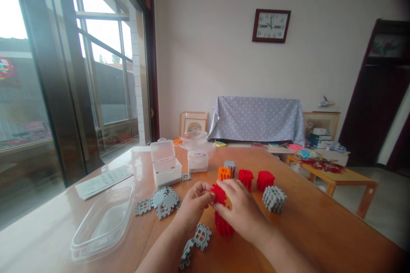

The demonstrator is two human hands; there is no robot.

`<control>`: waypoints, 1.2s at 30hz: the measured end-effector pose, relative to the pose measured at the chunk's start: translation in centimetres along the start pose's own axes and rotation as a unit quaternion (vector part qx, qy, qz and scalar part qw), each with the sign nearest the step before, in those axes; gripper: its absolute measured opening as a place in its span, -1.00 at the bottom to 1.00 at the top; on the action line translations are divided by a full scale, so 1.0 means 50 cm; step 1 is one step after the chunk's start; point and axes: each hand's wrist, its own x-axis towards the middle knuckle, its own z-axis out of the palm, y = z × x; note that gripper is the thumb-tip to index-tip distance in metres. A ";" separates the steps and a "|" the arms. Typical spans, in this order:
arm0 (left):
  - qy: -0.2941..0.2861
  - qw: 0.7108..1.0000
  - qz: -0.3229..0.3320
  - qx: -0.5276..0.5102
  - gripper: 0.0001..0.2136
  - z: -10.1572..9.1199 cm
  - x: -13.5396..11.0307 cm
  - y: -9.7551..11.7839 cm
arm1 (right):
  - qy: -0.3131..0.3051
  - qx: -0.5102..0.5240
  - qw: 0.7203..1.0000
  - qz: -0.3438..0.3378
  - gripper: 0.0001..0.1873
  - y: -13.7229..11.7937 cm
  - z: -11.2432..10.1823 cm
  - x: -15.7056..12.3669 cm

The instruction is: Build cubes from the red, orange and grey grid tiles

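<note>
Between my two hands is a red toothed building tile [219,194]. My left hand [196,203] pinches its left edge, and my right hand [241,204] grips its right side with thumb and fingers. Right below stands a stack of red tiles [223,224], partly covered by my right hand. Grey window tiles [201,236] lie under my left forearm. A loose heap of grey tiles [165,199] is left of my left hand. Beyond my hands are an orange block of tiles [224,173], a red block [246,179], another red block [265,180] and a grey block [274,198].
A clear plastic tub [102,222] sits at the left of the wooden table [297,230]. Behind the heap stands an open white box [167,172], with a second clear box [197,163] beside it. A paper sheet [104,181] lies near the window. A low side table [339,175] is at right.
</note>
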 end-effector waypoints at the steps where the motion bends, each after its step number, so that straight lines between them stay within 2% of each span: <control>1: -0.007 1.000 -0.001 0.004 -0.76 0.000 -0.001 0.002 | -0.011 -0.002 1.000 -0.001 -0.51 -0.004 -0.006 0.003; 4: -0.008 1.000 -0.002 0.025 -0.71 0.001 -0.005 0.010 | -0.035 0.017 0.999 0.010 -0.50 0.005 -0.034 0.014; 6: 0.012 0.999 -0.003 0.048 -0.68 0.001 -0.007 0.015 | -0.040 0.043 0.998 0.031 -0.47 0.036 -0.061 0.025; 9: 0.039 0.997 -0.014 0.073 -0.67 -0.006 -0.003 0.018 | -0.021 0.072 0.994 0.081 -0.50 0.124 -0.110 0.044; 13: 0.065 0.994 -0.028 0.086 -0.64 -0.020 0.008 0.012 | -0.019 0.134 0.971 0.198 -0.46 0.275 -0.165 0.066; 16: 0.073 0.992 -0.024 0.100 -0.62 -0.025 0.014 0.007 | -0.023 0.130 0.965 0.228 -0.49 0.366 -0.185 0.069; 19: 0.074 0.991 -0.025 0.110 -0.60 -0.024 0.016 0.007 | -0.032 0.126 0.959 0.251 -0.49 0.422 -0.189 0.062; 24: 0.103 0.986 -0.031 0.124 -0.53 -0.017 0.018 0.008 | -0.054 0.132 0.952 0.271 -0.42 0.469 -0.176 0.060; 30: 0.094 0.986 -0.038 0.131 -0.54 -0.020 0.025 0.007 | -0.054 0.134 0.952 0.269 -0.39 0.485 -0.165 0.064; 33: 0.083 0.986 -0.052 0.136 -0.54 -0.027 0.029 0.004 | -0.031 0.126 0.955 0.265 -0.39 0.482 -0.172 0.060; 36: 0.070 0.986 -0.054 0.139 -0.59 -0.030 0.028 0.000 | 0.021 0.118 0.959 0.258 -0.43 0.467 -0.183 0.054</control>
